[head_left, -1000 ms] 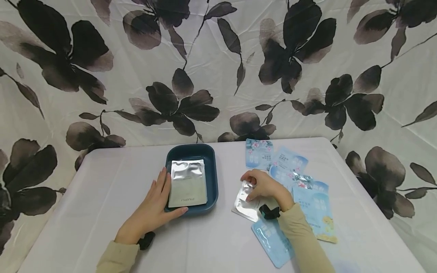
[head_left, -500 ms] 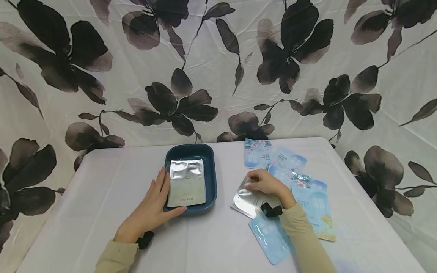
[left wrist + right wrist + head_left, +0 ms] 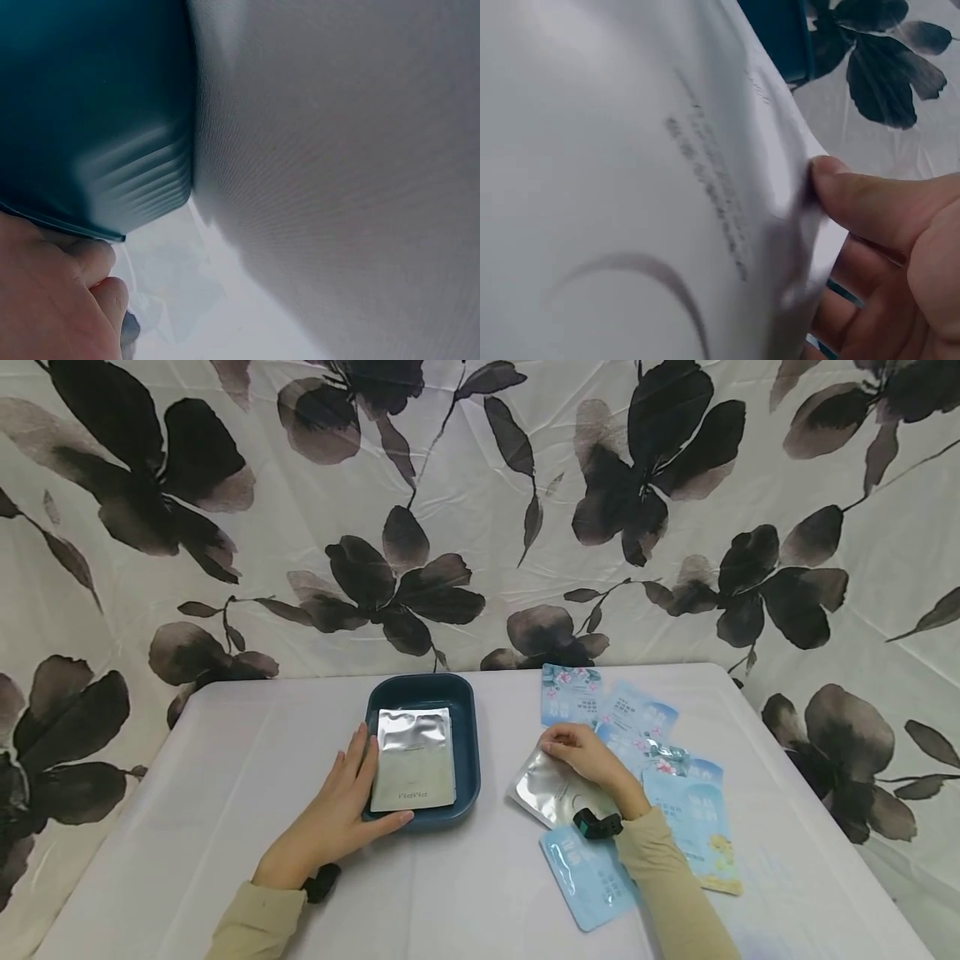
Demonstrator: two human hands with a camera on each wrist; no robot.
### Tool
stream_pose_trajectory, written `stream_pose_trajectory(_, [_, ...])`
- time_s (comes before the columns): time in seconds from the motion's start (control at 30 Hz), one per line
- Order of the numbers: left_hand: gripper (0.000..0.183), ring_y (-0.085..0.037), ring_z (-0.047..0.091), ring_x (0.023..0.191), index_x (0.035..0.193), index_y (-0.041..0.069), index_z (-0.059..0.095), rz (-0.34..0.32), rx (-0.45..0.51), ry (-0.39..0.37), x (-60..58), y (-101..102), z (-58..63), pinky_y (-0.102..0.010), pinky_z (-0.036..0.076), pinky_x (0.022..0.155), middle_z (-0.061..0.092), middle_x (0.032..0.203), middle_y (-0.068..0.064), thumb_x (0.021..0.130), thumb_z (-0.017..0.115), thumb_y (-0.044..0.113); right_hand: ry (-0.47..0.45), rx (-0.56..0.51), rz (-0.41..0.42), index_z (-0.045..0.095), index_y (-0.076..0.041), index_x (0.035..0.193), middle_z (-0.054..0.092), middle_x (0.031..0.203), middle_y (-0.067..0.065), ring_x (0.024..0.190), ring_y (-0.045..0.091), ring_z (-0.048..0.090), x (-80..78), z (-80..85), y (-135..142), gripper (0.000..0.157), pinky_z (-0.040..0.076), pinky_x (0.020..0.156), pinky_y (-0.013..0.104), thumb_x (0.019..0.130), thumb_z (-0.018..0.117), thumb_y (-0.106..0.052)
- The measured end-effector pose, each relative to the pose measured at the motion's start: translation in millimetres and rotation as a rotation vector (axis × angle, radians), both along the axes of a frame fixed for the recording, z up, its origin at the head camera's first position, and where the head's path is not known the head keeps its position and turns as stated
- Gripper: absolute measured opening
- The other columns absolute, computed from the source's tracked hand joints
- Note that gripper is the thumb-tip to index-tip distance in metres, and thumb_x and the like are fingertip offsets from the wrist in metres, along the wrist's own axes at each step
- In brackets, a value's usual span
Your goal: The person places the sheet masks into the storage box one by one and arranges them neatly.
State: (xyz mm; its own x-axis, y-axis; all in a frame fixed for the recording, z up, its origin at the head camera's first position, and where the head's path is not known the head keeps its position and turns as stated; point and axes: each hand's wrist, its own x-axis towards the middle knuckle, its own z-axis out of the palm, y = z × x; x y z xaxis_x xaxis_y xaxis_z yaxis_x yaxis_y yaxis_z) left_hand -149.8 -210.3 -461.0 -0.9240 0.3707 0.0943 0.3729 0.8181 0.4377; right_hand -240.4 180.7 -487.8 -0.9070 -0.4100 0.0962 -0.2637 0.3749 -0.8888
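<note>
My left hand (image 3: 330, 818) rests with extended fingers along the left side of a dark teal tray (image 3: 467, 735), its thumb at the near rim. Inside the tray lies a stack of silver and pale green sheet mask packets (image 3: 412, 768) marked PMPM. To the right, my right hand (image 3: 596, 764) pinches the far edge of another silver sheet mask packet (image 3: 551, 787). In the right wrist view the thumb presses on the printed face of this silver packet (image 3: 645, 202), with the fingers behind it. The left wrist view shows the tray's ribbed outer wall (image 3: 142, 172).
Several light blue packets (image 3: 686, 810) lie overlapping behind and right of the right hand. One blue packet (image 3: 588, 881) lies nearer, just below the silver one. A floral cloth (image 3: 420, 510) hangs behind the white table (image 3: 262, 752).
My right hand has shifted its fingers to the silver packet's far edge and the packet has turned slightly. The near blue packet has slid a little left and up. The left hand stays put.
</note>
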Motion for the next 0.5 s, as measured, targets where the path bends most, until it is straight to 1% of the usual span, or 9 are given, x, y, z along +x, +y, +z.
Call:
stream_pose_trajectory(0.07, [0.120,-0.039,-0.004,0.150,0.158,0.000,0.001,-0.001,0.000,0.001,-0.2,0.0,-0.3,-0.056,0.007,0.120,-0.014,0.164,-0.018,0.083,0.067,0.067,0.002,-0.020,-0.033,0.069,0.004,0.102,0.068,0.096,0.015,0.079,0.017,0.055,-0.3,-0.3,-1.5,0.015,0.047,0.068,0.023,0.100,0.059,-0.007])
stream_pose_trajectory(0.17, [0.120,-0.038,-0.005,0.150,0.158,0.000,0.001,-0.002,-0.001,0.001,-0.5,0.2,-0.6,-0.057,0.007,0.120,-0.014,0.164,-0.017,0.083,0.067,0.067,-0.026,-0.094,-0.102,0.067,0.006,0.102,0.069,0.094,0.011,0.079,0.013,0.056,-0.7,-0.3,-4.5,0.016,0.048,0.069,0.020,0.100,0.059,-0.007])
stream_pose_trajectory(0.27, [0.120,-0.038,-0.004,0.150,0.158,0.000,0.002,-0.005,-0.007,0.005,-1.0,0.7,-1.1,-0.058,0.009,0.119,-0.013,0.164,-0.017,0.082,0.066,0.068,-0.093,-0.210,-0.205,0.065,0.010,0.103,0.067,0.084,0.005,0.074,0.009,0.055,-0.5,1.0,-8.5,0.017,0.047,0.067,0.017,0.099,0.059,-0.005])
stream_pose_trajectory(0.33, [0.120,-0.040,-0.004,0.150,0.158,0.001,0.002,-0.004,-0.005,0.002,-1.3,0.9,-1.0,-0.059,0.009,0.119,-0.014,0.164,-0.017,0.082,0.066,0.068,-0.124,-0.284,-0.271,0.063,0.012,0.104,0.062,0.073,0.001,0.067,0.007,0.050,-0.1,1.6,-10.9,0.018,0.044,0.062,0.016,0.100,0.058,-0.005])
stream_pose_trajectory(0.43, [0.120,-0.041,-0.003,0.150,0.158,0.001,0.002,-0.003,-0.004,-0.005,-1.2,0.7,-0.6,-0.060,0.009,0.118,-0.015,0.164,-0.016,0.083,0.066,0.068,-0.154,-0.343,-0.376,0.061,0.013,0.107,0.055,0.066,-0.002,0.065,0.008,0.047,-0.2,0.6,-13.8,0.021,0.041,0.060,0.018,0.101,0.057,-0.006])
stream_pose_trajectory(0.5, [0.120,-0.041,-0.003,0.150,0.158,0.001,0.002,0.000,-0.002,-0.009,-0.6,0.4,-0.6,-0.060,0.009,0.118,-0.015,0.164,-0.015,0.083,0.066,0.068,-0.176,-0.356,-0.439,0.061,0.010,0.111,0.055,0.068,-0.002,0.068,0.010,0.049,-0.3,-0.7,-14.4,0.021,0.043,0.063,0.020,0.102,0.055,-0.007])
